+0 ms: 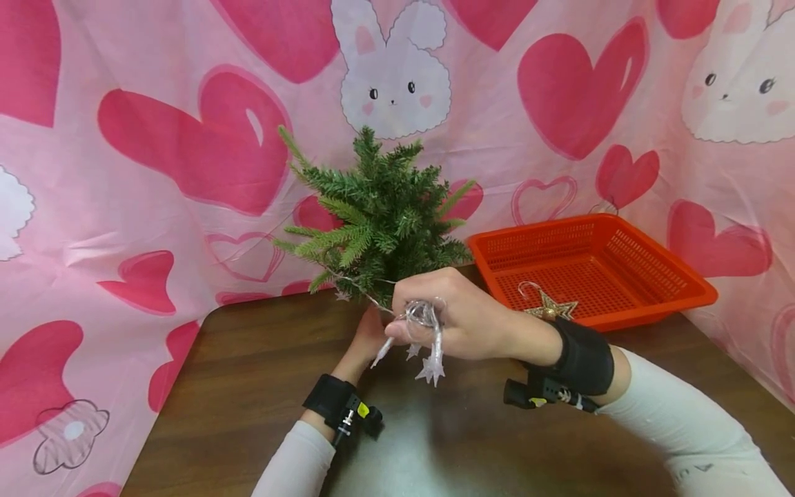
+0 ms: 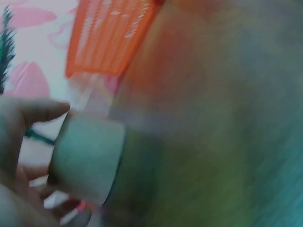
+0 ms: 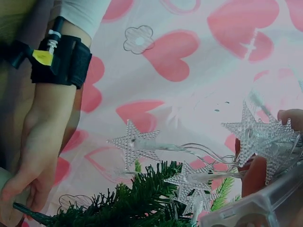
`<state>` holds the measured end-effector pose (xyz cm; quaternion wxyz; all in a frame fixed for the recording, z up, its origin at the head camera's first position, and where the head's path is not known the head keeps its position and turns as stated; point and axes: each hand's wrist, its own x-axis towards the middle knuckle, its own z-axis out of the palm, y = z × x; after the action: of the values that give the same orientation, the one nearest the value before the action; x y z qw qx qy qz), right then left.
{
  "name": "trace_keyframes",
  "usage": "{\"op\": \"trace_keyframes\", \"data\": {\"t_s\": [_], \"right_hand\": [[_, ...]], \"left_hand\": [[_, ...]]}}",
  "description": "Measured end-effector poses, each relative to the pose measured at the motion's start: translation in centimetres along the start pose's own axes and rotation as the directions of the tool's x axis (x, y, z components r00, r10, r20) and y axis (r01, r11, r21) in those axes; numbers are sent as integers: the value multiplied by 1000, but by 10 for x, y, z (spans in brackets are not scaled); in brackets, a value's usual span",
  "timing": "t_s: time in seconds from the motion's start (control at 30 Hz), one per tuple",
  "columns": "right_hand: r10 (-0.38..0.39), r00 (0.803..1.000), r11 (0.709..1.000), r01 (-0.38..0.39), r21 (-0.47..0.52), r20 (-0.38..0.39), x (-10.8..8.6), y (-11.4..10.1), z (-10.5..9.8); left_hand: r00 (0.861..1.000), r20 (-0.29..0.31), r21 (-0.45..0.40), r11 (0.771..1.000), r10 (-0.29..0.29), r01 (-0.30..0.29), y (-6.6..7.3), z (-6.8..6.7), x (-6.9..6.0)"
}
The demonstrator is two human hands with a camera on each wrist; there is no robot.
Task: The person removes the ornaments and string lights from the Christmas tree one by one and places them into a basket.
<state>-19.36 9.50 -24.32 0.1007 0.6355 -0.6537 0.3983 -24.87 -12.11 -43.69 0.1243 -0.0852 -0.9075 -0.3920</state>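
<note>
A small artificial Christmas tree [image 1: 385, 214] stands on the table. My left hand [image 1: 368, 338] reaches to its foot and grips the pale round base [image 2: 90, 156], with fingers at its sides in the left wrist view. In front of the tree, my right hand [image 1: 459, 310] holds a bundled string of star lights [image 3: 130, 144]. Several clear plastic stars dangle below that fist, and one strand runs up to the lower left branches. A clear plastic box [image 3: 255, 208] shows beside the right fingers in the right wrist view.
An orange-red plastic basket [image 1: 652, 307] stands right of the tree. Inside it, by the near edge, lies a gold glitter star [image 1: 551, 306] with a clear hook. Pink heart-patterned cloth [image 1: 186, 152] hangs behind the brown wooden table [image 1: 236, 373].
</note>
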Motion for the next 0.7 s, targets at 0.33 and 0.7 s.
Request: {"op": "trace_keyframes", "data": {"t_s": [0.33, 0.7], "right_hand": [[249, 968, 958, -246, -145, 5, -2, -10, -2], [421, 906, 854, -381, -354, 41, -10, -14, -7]], "left_hand": [[975, 196, -220, 965, -102, 146, -3, -17, 1], [987, 159, -229, 970, -39, 75, -4, -8, 2]]}}
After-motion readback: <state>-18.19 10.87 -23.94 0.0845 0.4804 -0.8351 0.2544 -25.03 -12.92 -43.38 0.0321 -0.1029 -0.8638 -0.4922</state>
